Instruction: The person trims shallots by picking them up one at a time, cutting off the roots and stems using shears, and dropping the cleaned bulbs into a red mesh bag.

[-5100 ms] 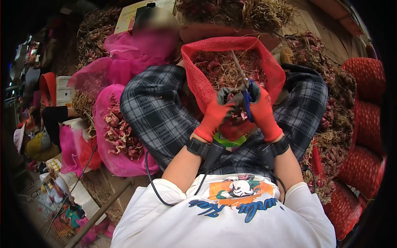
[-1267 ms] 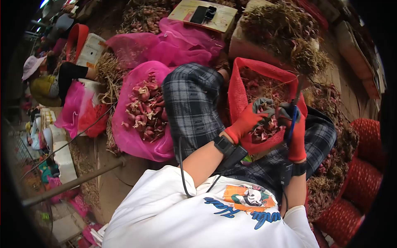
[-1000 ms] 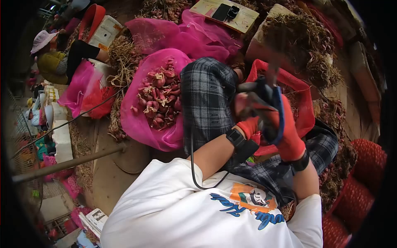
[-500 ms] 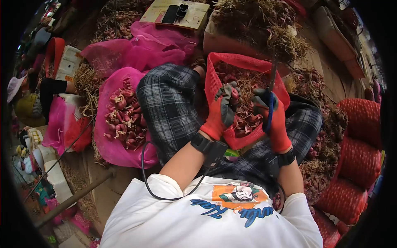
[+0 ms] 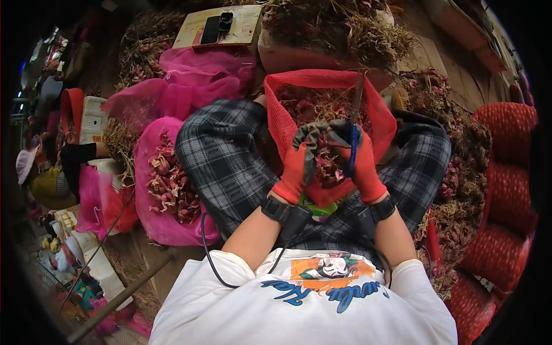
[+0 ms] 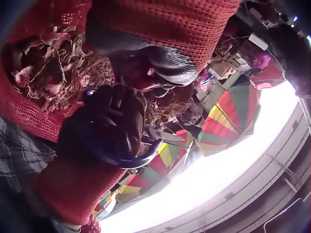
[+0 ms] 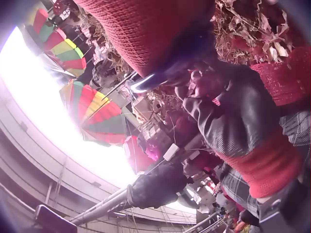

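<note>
In the head view the left hand (image 5: 299, 164), in a red glove with grey palm, holds a shallot with curled fingers; the right wrist view shows the shallot (image 7: 203, 83) pinched at the fingertips. Close beside it, the similarly gloved right hand (image 5: 362, 164) grips blue-handled scissors (image 5: 353, 150), blades pointing away from the body. Both hands are over the near part of an open red mesh bag (image 5: 278, 118) containing dry stalks, skins and shallots. In the left wrist view the right hand (image 6: 109, 121) has the blue handle around it.
The bag stands between plaid-trousered legs (image 5: 221, 149). At left lies a pink mesh bag (image 5: 146, 190) of shallots. Heaped shallots with dry stems (image 5: 460, 167) and filled red sacks (image 5: 506, 190) lie right. Beyond are a phone (image 5: 210, 30) on a board and a stalk-topped box (image 5: 310, 60).
Since half a second ago the hands have come closer together over the bag, and the head view has shifted. Earlier, the right hand with the scissors swung across toward the left hand, then moved back.
</note>
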`<state>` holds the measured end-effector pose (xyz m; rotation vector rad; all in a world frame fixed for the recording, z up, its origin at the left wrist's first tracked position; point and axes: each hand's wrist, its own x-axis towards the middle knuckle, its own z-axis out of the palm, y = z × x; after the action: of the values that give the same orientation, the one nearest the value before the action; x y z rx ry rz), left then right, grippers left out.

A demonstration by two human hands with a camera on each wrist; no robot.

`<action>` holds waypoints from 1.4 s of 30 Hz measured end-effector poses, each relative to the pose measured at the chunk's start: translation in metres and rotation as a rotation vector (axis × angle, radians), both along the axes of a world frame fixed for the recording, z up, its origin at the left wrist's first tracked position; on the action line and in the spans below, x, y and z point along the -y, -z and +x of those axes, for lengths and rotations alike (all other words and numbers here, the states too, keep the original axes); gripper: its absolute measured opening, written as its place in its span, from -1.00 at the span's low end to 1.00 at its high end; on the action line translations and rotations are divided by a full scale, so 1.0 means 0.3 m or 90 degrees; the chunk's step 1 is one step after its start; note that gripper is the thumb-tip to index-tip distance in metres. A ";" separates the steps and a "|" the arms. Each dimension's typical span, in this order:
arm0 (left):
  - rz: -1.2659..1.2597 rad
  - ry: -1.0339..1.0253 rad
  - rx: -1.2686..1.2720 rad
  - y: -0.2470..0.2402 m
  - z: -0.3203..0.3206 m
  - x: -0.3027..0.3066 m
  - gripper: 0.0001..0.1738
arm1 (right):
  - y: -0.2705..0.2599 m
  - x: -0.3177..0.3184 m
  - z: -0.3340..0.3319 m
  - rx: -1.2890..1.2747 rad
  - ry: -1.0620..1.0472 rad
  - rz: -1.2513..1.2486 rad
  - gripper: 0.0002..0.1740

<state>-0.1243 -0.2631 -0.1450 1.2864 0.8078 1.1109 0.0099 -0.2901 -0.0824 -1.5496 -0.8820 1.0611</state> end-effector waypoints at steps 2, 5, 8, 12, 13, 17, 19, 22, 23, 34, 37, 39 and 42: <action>-0.130 0.012 0.098 0.006 0.010 -0.003 -0.76 | 0.030 -0.002 -0.018 -0.064 -0.030 0.088 -0.71; -0.215 0.040 0.181 -0.009 0.010 -0.005 -0.74 | 0.030 -0.002 -0.015 -0.104 -0.064 0.046 -0.70; -0.123 0.051 0.090 -0.013 -0.012 0.000 -0.72 | 0.023 0.004 0.000 -0.147 -0.089 0.028 -0.71; -0.245 0.084 0.191 0.010 -0.004 -0.005 -0.72 | 0.045 -0.003 -0.027 -0.046 -0.069 0.140 -0.73; -0.271 0.077 0.200 0.011 0.002 -0.002 -0.72 | 0.056 0.001 -0.027 0.024 -0.068 0.141 -0.73; -0.345 0.092 0.384 0.016 0.015 0.003 -0.69 | 0.050 0.006 -0.027 0.095 -0.044 0.098 -0.74; -0.358 0.144 0.497 0.013 0.017 -0.003 -0.68 | 0.048 0.005 -0.021 0.024 -0.033 0.054 -0.73; -0.384 0.204 0.555 -0.008 0.019 -0.027 -0.67 | 0.064 0.009 0.010 -0.149 -0.020 0.013 -0.71; -0.414 0.186 0.556 -0.022 0.019 -0.024 -0.66 | 0.058 0.012 0.018 -0.248 -0.008 0.008 -0.70; -0.391 0.202 0.438 0.009 0.020 -0.041 -0.74 | 0.050 -0.003 -0.020 0.031 -0.061 0.114 -0.74; -0.345 0.153 0.205 -0.044 0.006 -0.031 -0.71 | 0.070 0.006 0.005 0.099 -0.033 0.109 -0.77; -0.310 0.179 0.209 -0.028 0.006 -0.044 -0.67 | 0.059 0.009 0.008 0.074 -0.028 0.083 -0.78; -0.309 0.165 0.224 -0.052 -0.001 -0.044 -0.63 | 0.065 0.004 0.010 0.037 0.031 0.069 -0.77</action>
<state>-0.1246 -0.2500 -0.1295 0.7362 0.5779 0.8320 0.0128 -0.2912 -0.1018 -1.5098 -0.9224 0.9234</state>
